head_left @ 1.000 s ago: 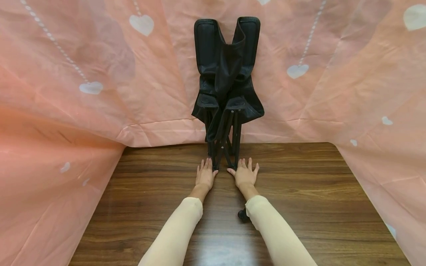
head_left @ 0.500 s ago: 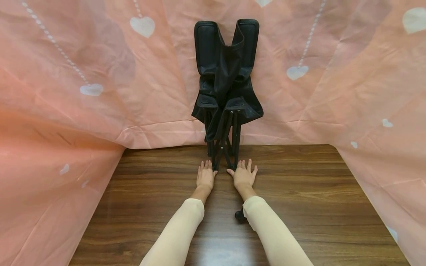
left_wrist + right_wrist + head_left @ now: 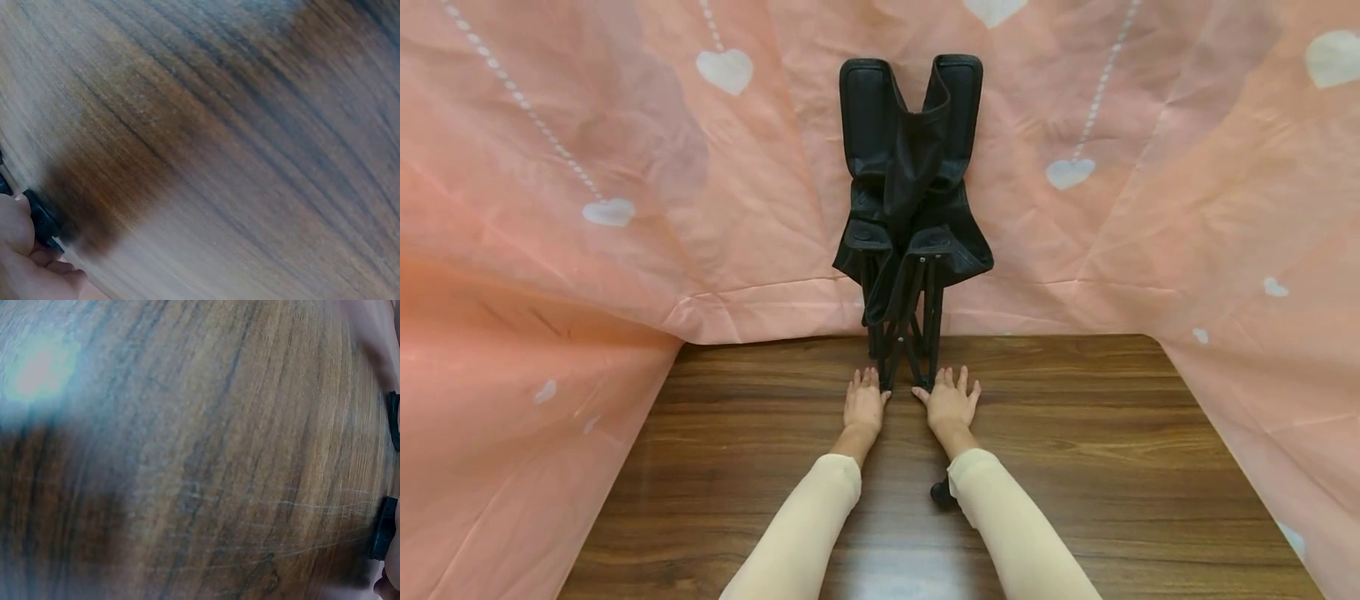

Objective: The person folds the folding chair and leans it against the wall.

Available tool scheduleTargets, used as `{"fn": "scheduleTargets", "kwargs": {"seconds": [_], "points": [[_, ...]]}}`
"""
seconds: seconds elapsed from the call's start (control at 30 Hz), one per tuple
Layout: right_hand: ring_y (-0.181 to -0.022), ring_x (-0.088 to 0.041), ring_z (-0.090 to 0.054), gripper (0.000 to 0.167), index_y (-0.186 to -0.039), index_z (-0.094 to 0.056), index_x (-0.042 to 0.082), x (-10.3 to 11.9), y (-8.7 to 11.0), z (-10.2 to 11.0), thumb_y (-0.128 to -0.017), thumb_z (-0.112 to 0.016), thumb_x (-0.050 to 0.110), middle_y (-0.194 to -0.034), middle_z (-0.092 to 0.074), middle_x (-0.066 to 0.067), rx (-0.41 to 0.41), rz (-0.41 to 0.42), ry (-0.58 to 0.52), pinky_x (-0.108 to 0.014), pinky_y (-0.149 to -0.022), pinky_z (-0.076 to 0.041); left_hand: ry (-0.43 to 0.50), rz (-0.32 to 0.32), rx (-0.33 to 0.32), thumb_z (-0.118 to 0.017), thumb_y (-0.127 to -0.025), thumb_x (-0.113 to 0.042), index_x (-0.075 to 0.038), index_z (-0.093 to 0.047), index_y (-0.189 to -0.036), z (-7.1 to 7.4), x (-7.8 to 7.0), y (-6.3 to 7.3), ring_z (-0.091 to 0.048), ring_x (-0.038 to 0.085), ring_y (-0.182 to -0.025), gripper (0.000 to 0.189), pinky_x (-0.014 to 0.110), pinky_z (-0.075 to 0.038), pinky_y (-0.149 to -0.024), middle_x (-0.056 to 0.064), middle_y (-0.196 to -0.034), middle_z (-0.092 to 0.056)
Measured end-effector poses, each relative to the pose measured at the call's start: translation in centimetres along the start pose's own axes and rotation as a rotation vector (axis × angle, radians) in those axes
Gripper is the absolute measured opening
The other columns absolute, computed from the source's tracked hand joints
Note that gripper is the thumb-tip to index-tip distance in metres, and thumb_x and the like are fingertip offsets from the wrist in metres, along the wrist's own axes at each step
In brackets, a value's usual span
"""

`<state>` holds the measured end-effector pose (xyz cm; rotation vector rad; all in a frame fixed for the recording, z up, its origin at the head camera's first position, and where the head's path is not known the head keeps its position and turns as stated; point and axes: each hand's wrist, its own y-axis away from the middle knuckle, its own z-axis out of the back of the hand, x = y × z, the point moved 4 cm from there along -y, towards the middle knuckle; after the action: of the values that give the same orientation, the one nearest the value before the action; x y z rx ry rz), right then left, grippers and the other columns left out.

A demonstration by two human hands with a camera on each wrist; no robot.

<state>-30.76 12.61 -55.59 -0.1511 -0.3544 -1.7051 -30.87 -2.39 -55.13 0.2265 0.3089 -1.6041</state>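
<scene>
A folded black camping chair (image 3: 917,167) stands upright at the back edge of the wooden surface, its fabric bunched above crossed black legs (image 3: 901,333). My left hand (image 3: 864,408) touches the foot of the left front leg, fingers straight along its outer side and thumb at its front. The right hand (image 3: 951,408) touches the right front leg's foot in the same way, its straight fingers spread. In the left wrist view, a black plastic foot (image 3: 42,219) shows beside the thumb. Only slivers of hand and black feet (image 3: 384,530) appear in the right wrist view.
Pink cloth (image 3: 737,208) with white hearts hangs behind and along both sides of the brown wood surface (image 3: 1075,467). Under the right forearm is a small black knob-like thing (image 3: 942,493), partly hidden by the sleeve.
The whole scene sits slightly lower in the head view. Both hands stay at the chair's feet, and the chair keeps its folded shape.
</scene>
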Motion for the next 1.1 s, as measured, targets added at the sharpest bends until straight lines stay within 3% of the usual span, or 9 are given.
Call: {"fn": "scheduleTargets", "kwargs": {"seconds": [0.2, 0.4, 0.57, 0.73, 0.93, 1.1], "points": [[-0.151, -0.035, -0.011, 0.078, -0.151, -0.028, 0.001, 0.2, 0.2, 0.0, -0.097, -0.043, 0.055, -0.158, -0.026, -0.017, 0.031, 0.007, 0.008, -0.06, -0.121, -0.009, 0.051, 0.031, 0.014, -0.059, -0.095, -0.028, -0.001, -0.046, -0.142, -0.1, 0.1, 0.2, -0.045, 0.028, -0.138, 0.056, 0.041, -0.043, -0.11, 0.015, -0.147, -0.048], [-0.151, -0.034, -0.008, 0.076, -0.153, -0.019, -0.001, 0.4, 0.5, 0.0, -0.1, -0.037, 0.052, -0.161, -0.017, -0.018, 0.075, 0.023, 0.013, -0.06, -0.121, -0.008, 0.031, -0.012, 0.001, -0.058, -0.096, -0.025, 0.004, -0.045, -0.141, -0.4, 0.2, 0.1, -0.044, 0.031, -0.138, 0.055, 0.039, -0.039, -0.114, 0.02, -0.145, -0.048], [-0.151, -0.033, -0.01, 0.074, -0.153, -0.018, 0.0, 0.5, 0.8, 0.2, -0.101, -0.037, 0.049, -0.161, -0.017, -0.017, 0.068, 0.028, 0.002, -0.059, -0.121, -0.009, -0.066, -0.051, 0.058, -0.053, -0.099, -0.03, 0.005, -0.037, -0.145, -0.5, -0.1, 0.4, -0.038, 0.031, -0.142, 0.06, 0.038, -0.033, -0.118, 0.021, -0.15, -0.041], [-0.151, -0.034, -0.011, 0.072, -0.152, -0.022, 0.0, 0.4, 0.9, 0.4, -0.102, -0.039, 0.047, -0.16, -0.02, -0.017, 0.052, 0.037, 0.019, -0.059, -0.121, -0.011, -0.074, -0.07, 0.12, -0.048, -0.101, -0.036, 0.006, -0.03, -0.148, -0.4, -0.3, 0.9, -0.029, 0.032, -0.146, 0.066, 0.039, -0.027, -0.121, 0.022, -0.155, -0.032], [-0.151, -0.033, -0.012, 0.07, -0.152, -0.023, 0.0, 0.0, 0.9, 0.3, -0.102, -0.04, 0.045, -0.16, -0.021, -0.017, 0.048, 0.069, 0.036, -0.059, -0.121, -0.011, -0.064, -0.086, 0.118, -0.047, -0.101, -0.038, 0.005, -0.027, -0.149, -0.2, -0.2, 1.1, -0.026, 0.031, -0.148, 0.068, 0.039, -0.025, -0.122, 0.021, -0.157, -0.028], [-0.151, -0.033, -0.01, 0.067, -0.153, -0.022, 0.001, -0.2, 1.0, 0.3, -0.103, -0.039, 0.043, -0.161, -0.018, -0.016, 0.065, 0.104, 0.043, -0.059, -0.121, -0.009, -0.12, -0.11, 0.087, -0.046, -0.101, -0.04, 0.002, -0.024, -0.151, 0.3, -0.2, 1.2, -0.023, 0.029, -0.149, 0.069, 0.039, -0.023, -0.123, 0.018, -0.159, -0.025]]}}
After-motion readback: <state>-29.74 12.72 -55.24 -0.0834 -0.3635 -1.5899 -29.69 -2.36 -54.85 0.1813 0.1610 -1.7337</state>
